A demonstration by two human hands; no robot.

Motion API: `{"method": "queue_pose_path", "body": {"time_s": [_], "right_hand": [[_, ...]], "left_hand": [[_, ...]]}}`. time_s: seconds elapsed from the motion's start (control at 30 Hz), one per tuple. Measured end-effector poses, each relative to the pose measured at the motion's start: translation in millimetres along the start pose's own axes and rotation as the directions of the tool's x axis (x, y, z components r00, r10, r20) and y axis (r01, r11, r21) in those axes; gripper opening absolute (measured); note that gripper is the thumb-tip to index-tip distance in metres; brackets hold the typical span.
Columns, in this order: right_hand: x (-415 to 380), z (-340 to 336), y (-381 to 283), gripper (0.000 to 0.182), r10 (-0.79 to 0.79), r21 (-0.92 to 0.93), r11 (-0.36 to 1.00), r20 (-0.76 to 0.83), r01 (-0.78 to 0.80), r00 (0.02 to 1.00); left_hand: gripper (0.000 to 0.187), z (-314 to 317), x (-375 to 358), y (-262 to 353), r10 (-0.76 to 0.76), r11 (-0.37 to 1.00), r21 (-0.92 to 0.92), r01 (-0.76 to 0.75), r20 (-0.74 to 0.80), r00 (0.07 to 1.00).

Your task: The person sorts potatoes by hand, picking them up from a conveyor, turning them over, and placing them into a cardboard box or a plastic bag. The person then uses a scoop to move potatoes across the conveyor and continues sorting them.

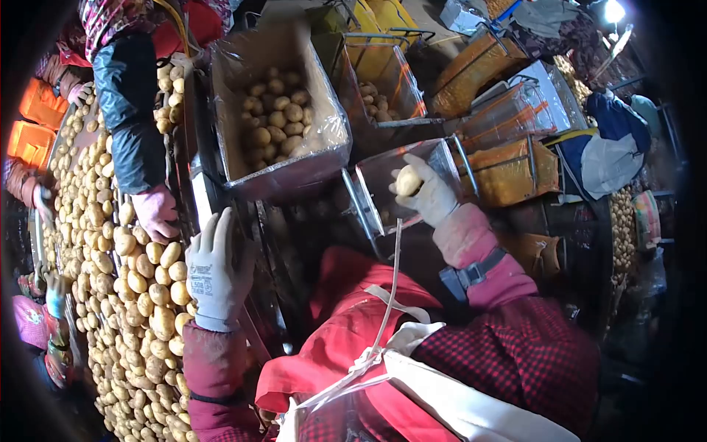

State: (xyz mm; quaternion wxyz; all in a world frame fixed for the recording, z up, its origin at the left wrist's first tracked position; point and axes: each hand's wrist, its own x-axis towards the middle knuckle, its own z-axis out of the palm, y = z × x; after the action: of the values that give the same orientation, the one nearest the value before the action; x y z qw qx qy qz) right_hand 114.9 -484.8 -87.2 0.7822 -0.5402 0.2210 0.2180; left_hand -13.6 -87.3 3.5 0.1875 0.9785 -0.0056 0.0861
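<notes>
My right hand (431, 199), in a pale glove, has its fingers around a single potato (408, 180). It is over a plastic-lined crate (383, 163) in front of me. My left hand (218, 269), in a grey-white glove with printed marks, lies flat with its fingers stretched forward and nothing in them. It is at the near edge of a conveyor covered with many potatoes (136, 353). Beyond my left hand stands a lined box (335, 151) with a heap of potatoes (276, 110) inside.
A co-worker's pink-gloved hand (155, 214) touches the potatoes ahead of my left hand. Other people's hands (55, 295) work along the far side. Yellow crates (519, 177) stand at the right, and a smaller lined crate (412, 99) holds some potatoes.
</notes>
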Motion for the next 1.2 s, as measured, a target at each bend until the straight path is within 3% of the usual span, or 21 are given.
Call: {"method": "queue_pose_path", "body": {"time_s": [0.03, 0.07, 0.1, 0.17, 0.43, 0.5, 0.57, 0.77, 0.87, 0.9, 0.97, 1.1, 1.2], "right_hand": [[12, -21, 7, 0.049, -0.039, -0.014, 0.999, -0.059, 0.038, 0.998], [19, -34, 5, 0.052, 0.075, -0.026, 0.997, -0.132, -0.079, 0.988], [16, -36, 5, 0.052, 0.070, -0.024, 0.997, -0.140, -0.074, 0.988], [4, -45, 11, 0.057, 0.108, -0.085, 0.986, -0.323, -0.142, 0.940], [-2, -45, 18, 0.058, 0.163, -0.035, 0.984, -0.181, -0.172, 0.970], [0, -39, 15, 0.063, 0.109, -0.074, 0.990, -0.094, -0.116, 0.990], [3, -39, 13, 0.061, 0.095, -0.046, 0.994, -0.114, -0.101, 0.989], [3, -61, 18, 0.056, 0.153, 0.034, 0.988, -0.085, -0.150, 0.985], [13, -65, 24, 0.058, 0.212, 0.084, 0.975, -0.070, -0.206, 0.975], [21, -71, 31, 0.060, 0.220, 0.102, 0.971, -0.034, -0.215, 0.975], [30, -56, 19, 0.059, 0.327, 0.103, 0.941, -0.026, -0.323, 0.945], [36, -48, 2, 0.059, 0.399, 0.043, 0.910, 0.183, -0.413, 0.899], [42, -57, -1, 0.054, 0.421, 0.039, 0.890, 0.311, -0.454, 0.852]], "left_hand": [[0.056, 3, -2, -2, 0.007, 1.000, -0.001, -0.007, 0.005, 1.000], [0.055, 8, -2, -5, 0.043, 0.995, 0.086, -0.042, -0.011, 0.999], [0.055, 13, -2, -7, 0.079, 0.983, 0.170, -0.074, -0.025, 0.997], [0.055, 23, -1, -8, 0.096, 0.982, 0.170, -0.088, -0.041, 0.995], [0.064, 24, -3, -13, 0.125, 0.979, 0.163, -0.127, 0.021, 0.992], [0.066, 25, -3, -12, 0.098, 0.983, 0.161, -0.093, -0.029, 0.995], [0.067, 29, -3, -13, 0.060, 0.980, 0.195, -0.047, -0.064, 0.996], [0.078, 42, -11, -30, -0.068, 0.973, 0.213, 0.088, -0.097, 0.993], [0.074, 43, -8, -33, -0.075, 0.937, 0.338, 0.091, -0.060, 0.995], [0.073, 37, -2, -18, -0.195, 0.930, 0.318, 0.185, -0.002, 0.981], [0.074, 47, 2, -9, -0.485, 0.866, -0.120, 0.486, 0.042, 0.874], [0.075, 56, 11, -17, -0.621, 0.762, -0.208, 0.613, 0.034, 0.783], [0.076, 61, 18, -19, -0.602, 0.798, -0.018, 0.602, -0.068, 0.796]]}}
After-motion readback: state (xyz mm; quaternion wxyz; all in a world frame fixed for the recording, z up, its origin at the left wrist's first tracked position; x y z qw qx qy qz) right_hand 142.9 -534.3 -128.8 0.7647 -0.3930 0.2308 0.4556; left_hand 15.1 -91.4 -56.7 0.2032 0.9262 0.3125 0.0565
